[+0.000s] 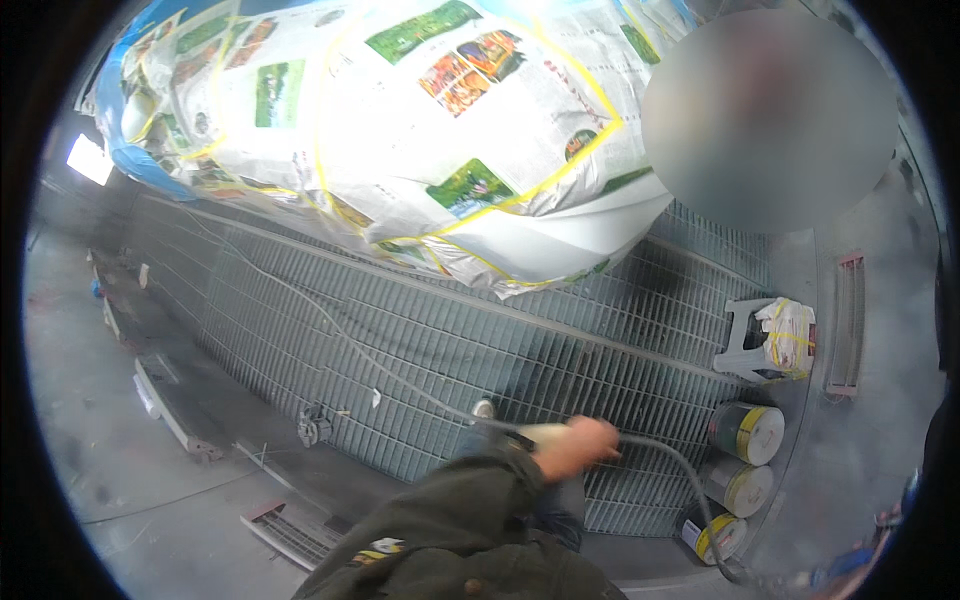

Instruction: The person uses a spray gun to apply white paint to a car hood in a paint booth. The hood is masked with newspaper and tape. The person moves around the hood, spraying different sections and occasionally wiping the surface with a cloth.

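The right hand [578, 447] has its grip closed around a grey hose [668, 462] just above the floor grating [420, 340], lifting the line off the bars beside the paint cans [748, 432]; the left hand is out of view.

Right hand [578, 447] gripping grey hose [668, 452], metal floor grating [420, 350]

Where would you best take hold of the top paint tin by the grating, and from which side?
Judging by its pose, take the top paint tin around its curved wall from above: it lies on its side, lid outward, with another tin close below.
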### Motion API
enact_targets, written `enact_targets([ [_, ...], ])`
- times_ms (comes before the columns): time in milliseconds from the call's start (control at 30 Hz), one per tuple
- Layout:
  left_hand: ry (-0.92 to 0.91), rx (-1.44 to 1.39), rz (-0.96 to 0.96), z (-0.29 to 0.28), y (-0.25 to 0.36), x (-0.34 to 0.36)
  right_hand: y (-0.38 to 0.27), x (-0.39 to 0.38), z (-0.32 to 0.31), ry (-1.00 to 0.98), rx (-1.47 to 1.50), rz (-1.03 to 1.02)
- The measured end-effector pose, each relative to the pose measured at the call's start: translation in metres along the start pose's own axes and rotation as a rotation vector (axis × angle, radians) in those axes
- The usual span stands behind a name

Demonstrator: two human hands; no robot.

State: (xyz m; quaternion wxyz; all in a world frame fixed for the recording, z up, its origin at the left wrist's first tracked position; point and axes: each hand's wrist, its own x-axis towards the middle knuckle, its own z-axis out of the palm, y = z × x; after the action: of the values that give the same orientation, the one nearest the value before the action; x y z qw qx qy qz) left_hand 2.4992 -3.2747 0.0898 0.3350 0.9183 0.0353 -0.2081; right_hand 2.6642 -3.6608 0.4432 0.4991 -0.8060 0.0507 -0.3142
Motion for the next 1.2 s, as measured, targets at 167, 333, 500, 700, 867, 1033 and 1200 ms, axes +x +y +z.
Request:
enact_targets([
  [167, 0.287, -0.097, -0.540, 0.006, -0.181, -0.072, 0.046, -0.090, 0.127, -0.514, 0.410, 0.171],
  [333, 1.131, -1.155, -0.976, 0.071, -0.356, -0.135, 0.094, -0.271, 0.284, -0.915, 0.613, 0.492],
  [500, 1.306, -1.789, -0.447, 0.037, -0.383, -0.116, 0.205, -0.373, 0.349, -1.374, 0.804, 0.611],
  [700, 2.026, -1.188, 0.226, -0.042, -0.362, -0.064, 0.281, -0.417, 0.384, -1.375, 0.875, 0.405],
  [867, 1.949, 0.019, 0.231, -0.113, -0.348, 0.009, 0.306, -0.419, 0.391, -1.348, 0.888, 0.260],
  [1033, 1.530, 0.612, -0.092, -0.032, -0.413, 0.130, 0.310, -0.401, 0.396, -1.420, 0.827, 0.325],
  [1200, 0.659, 1.124, 0.109, 0.081, -0.481, 0.201, 0.339, -0.374, 0.398, -1.367, 0.770, 0.414],
])
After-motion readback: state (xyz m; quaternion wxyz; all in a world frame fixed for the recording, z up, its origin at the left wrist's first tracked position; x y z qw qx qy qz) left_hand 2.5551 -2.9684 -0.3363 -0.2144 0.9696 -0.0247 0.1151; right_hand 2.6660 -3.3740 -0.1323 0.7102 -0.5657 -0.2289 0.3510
